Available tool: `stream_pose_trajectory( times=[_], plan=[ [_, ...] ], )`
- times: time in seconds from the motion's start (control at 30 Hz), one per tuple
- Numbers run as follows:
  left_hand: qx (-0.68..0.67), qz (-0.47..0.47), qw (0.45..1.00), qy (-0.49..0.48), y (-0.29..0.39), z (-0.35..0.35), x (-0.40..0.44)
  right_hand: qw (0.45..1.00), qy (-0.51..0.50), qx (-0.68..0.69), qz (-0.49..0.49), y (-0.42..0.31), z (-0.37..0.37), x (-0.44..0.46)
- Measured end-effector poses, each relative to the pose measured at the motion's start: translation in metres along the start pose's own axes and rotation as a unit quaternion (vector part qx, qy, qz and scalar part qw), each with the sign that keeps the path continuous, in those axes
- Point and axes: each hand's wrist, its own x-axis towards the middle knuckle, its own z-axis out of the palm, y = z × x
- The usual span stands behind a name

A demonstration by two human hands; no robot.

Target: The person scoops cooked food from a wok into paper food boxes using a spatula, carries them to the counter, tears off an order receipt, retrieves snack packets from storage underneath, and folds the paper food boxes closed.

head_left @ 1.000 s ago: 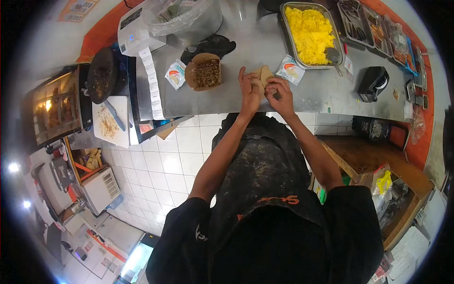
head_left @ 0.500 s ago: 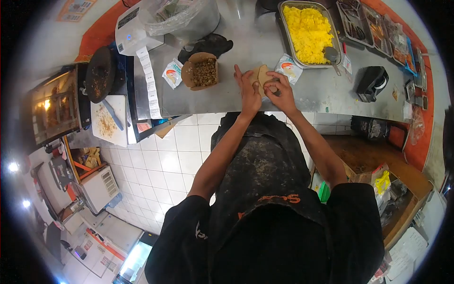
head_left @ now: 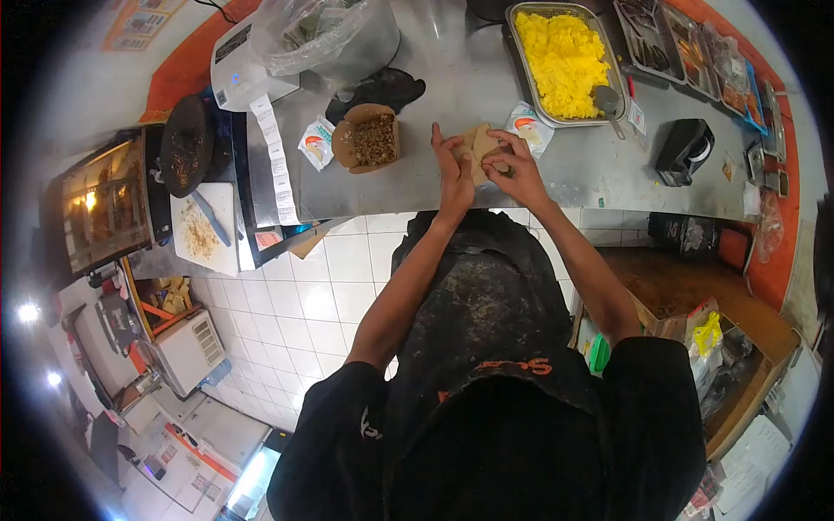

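Between my two hands, over the steel counter near its front edge, is a tan folded paper box (head_left: 477, 143). My left hand (head_left: 454, 174) presses on its left side, thumb against the paper and the other fingers raised. On the right side, my right hand (head_left: 519, 170) pinches the paper with bent fingers. An open brown box of crumbly brown food (head_left: 373, 141) stands to the left. White packets lie beside it (head_left: 317, 144) and just behind my right hand (head_left: 529, 128).
A tray of yellow food (head_left: 566, 65) with a spoon stands at the back right, a black tape dispenser (head_left: 685, 153) at the right. At the left are a printer (head_left: 245, 65) with a paper strip, a plastic-lined tub (head_left: 347, 43), a dark pan (head_left: 187, 146) and a cutting board with a knife (head_left: 204, 243).
The fingers of my right hand have shifted a little along the tan paper's right side. My left hand stays on the left side, and the view has shifted slightly.
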Motion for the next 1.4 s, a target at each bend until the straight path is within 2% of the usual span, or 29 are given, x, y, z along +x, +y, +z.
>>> stream_pose_trajectory(
  times=[0.03,0.1,0.27,0.33,0.43,0.57,0.77,0.83,0.9,0.97,1.03,1.13,1.3,1.4],
  plan=[
    [0.004,-0.005,1.000,-0.001,0.000,0.001,-0.001,1.000,0.002,-0.017,-0.015,0.000,0.001,0.000],
    [0.126,0.059,0.990,0.001,-0.008,0.000,0.001,1.000,0.016,-0.005,-0.014,0.001,0.005,-0.003],
    [0.158,0.060,0.986,0.006,-0.021,-0.001,-0.003,0.999,0.038,0.009,-0.007,0.001,0.007,-0.007],
    [0.186,0.075,0.980,0.006,-0.014,-0.002,0.000,0.993,0.037,0.101,0.044,0.000,0.006,-0.008],
    [0.104,0.025,0.994,0.002,-0.009,0.001,-0.004,0.996,0.036,0.065,0.040,0.004,0.008,-0.008],
    [0.132,0.046,0.990,0.005,-0.011,0.000,-0.003,1.000,0.026,-0.004,0.000,0.011,0.005,-0.006],
    [0.110,0.061,0.992,-0.006,-0.012,-0.001,-0.001,0.994,-0.029,0.074,0.079,-0.006,-0.011,0.007],
    [0.102,0.052,0.993,-0.008,-0.012,-0.001,-0.001,0.983,-0.088,0.089,0.137,-0.003,-0.015,0.012],
    [0.118,0.126,0.985,-0.012,-0.009,-0.003,0.001,0.981,-0.110,0.087,0.137,-0.001,-0.018,0.013],
    [0.127,0.130,0.983,-0.032,-0.004,-0.005,0.004,0.978,-0.132,0.084,0.135,0.000,-0.018,0.016],
    [0.135,0.133,0.980,-0.053,-0.006,-0.006,0.002,0.983,-0.157,0.049,0.087,0.001,-0.018,0.018],
    [0.154,0.112,0.981,-0.045,-0.009,-0.005,0.004,0.976,-0.183,0.055,0.107,-0.002,-0.020,0.019],
    [0.046,0.059,0.996,-0.058,-0.007,-0.009,0.005,0.980,-0.109,0.098,0.134,0.004,-0.014,0.007],
    [0.071,0.077,0.993,-0.057,-0.005,-0.011,0.005,0.979,-0.063,0.137,0.139,0.009,-0.005,-0.002]
  ],
)
